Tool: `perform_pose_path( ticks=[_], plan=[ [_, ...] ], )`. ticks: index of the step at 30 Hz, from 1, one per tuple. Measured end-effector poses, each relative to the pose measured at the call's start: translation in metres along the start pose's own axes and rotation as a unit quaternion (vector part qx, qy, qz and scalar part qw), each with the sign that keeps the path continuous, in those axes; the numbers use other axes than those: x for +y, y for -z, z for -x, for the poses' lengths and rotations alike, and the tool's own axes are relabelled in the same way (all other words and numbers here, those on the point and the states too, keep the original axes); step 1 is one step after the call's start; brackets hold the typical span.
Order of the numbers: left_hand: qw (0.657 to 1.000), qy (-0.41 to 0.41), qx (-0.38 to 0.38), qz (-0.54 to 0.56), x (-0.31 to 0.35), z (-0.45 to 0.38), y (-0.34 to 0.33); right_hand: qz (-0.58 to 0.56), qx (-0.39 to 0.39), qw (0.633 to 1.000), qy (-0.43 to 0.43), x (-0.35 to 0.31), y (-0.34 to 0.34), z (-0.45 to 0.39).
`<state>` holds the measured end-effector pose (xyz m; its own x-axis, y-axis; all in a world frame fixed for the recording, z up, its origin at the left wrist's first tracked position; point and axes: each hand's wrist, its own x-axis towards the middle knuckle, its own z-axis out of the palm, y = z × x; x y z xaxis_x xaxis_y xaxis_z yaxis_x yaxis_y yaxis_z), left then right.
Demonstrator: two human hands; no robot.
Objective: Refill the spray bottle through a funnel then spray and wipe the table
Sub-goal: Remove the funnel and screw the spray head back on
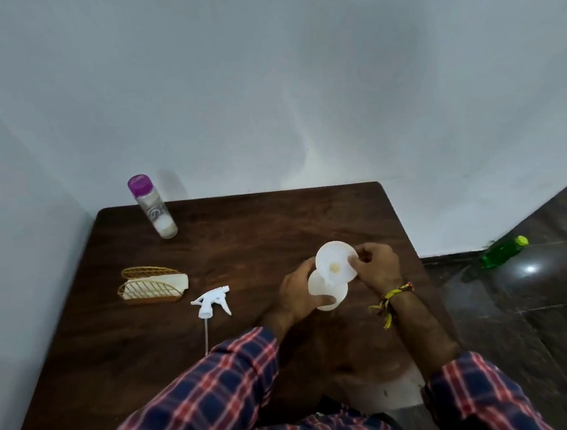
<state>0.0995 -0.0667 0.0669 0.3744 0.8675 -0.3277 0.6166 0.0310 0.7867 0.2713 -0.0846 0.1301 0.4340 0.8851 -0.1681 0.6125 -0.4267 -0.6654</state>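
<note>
A white spray bottle body (329, 294) stands on the dark wooden table (250, 237), gripped around its side by my left hand (298, 293). A white funnel (336, 266) sits tilted in the bottle's mouth, and my right hand (376, 268) pinches its rim. The white trigger sprayer head (211, 302) with its dip tube lies on the table to the left, apart from the bottle. At the far left corner stands a clear bottle with a purple cap (152, 206) and some white content at its bottom.
A gold wire napkin holder (152, 286) with white napkins stands left of the sprayer head. A green bottle (504, 251) lies on the dark tiled floor at the right. Walls close off the table's far and left sides.
</note>
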Motion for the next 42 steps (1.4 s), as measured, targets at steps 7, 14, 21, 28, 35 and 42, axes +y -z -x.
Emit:
perform_pose_path(
  ticks=[7, 14, 21, 28, 35, 42],
  plan=[
    [0.997, 0.036, 0.055, -0.027, 0.01, -0.028, -0.033, -0.021, 0.012, 0.999, 0.036, 0.001, 0.011, -0.012],
    [0.996, 0.048, 0.072, -0.033, 0.009, -0.032, -0.04, -0.021, -0.017, 0.998, 0.059, 0.007, 0.02, -0.02],
    [0.996, 0.05, 0.057, -0.044, 0.011, -0.026, -0.04, -0.036, -0.012, 0.998, 0.048, 0.007, 0.023, -0.016],
    [0.997, 0.014, 0.018, -0.079, 0.004, -0.026, -0.028, -0.066, 0.056, 0.995, 0.044, -0.004, 0.031, -0.001],
    [0.985, -0.021, 0.152, -0.073, -0.024, 0.004, 0.023, -0.171, 0.054, 0.983, 0.032, -0.033, 0.029, 0.018],
    [0.88, 0.215, 0.423, 0.03, -0.076, 0.056, 0.08, -0.254, -0.004, 0.967, -0.003, -0.072, -0.034, 0.036]
  ],
)
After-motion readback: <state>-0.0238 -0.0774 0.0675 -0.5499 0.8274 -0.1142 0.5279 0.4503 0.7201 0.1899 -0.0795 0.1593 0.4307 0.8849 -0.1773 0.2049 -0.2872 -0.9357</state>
